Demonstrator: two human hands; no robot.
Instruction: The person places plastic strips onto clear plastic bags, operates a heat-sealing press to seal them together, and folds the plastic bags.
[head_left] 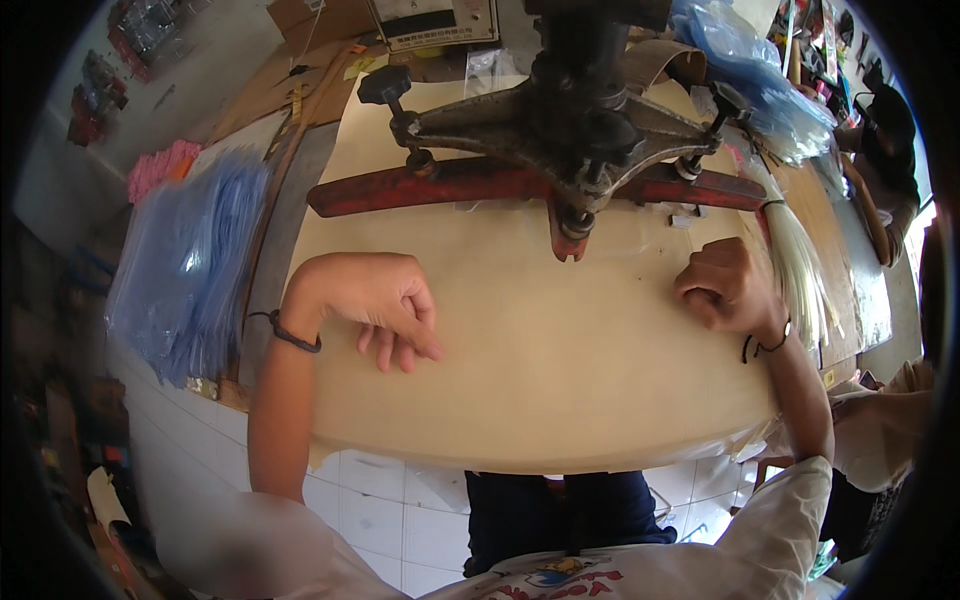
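Observation:
My left hand [385, 308] is over the left part of a tan sheet-covered table [520, 380], wrist bent and fingers loosely bent and apart, with nothing in it. At the right side of the same surface my right hand [727, 285] is curled into a fist; nothing shows sticking out of it. Beyond both hands stands a press machine head [580, 130] with metal arms and black knobs. Its long red bar [430, 188] crosses above the tan surface, a short forked piece pointing toward me. Small grey pieces [685, 217] lie near the bar's right end.
A thick stack of bluish clear plastic sheets [190, 270] hangs over the table's left edge, pink material [163, 168] behind it. More clear plastic [765, 85] lies at the far right. A bundle of pale strips [800, 265] is beside my right wrist. Another person [885, 170] is at the right.

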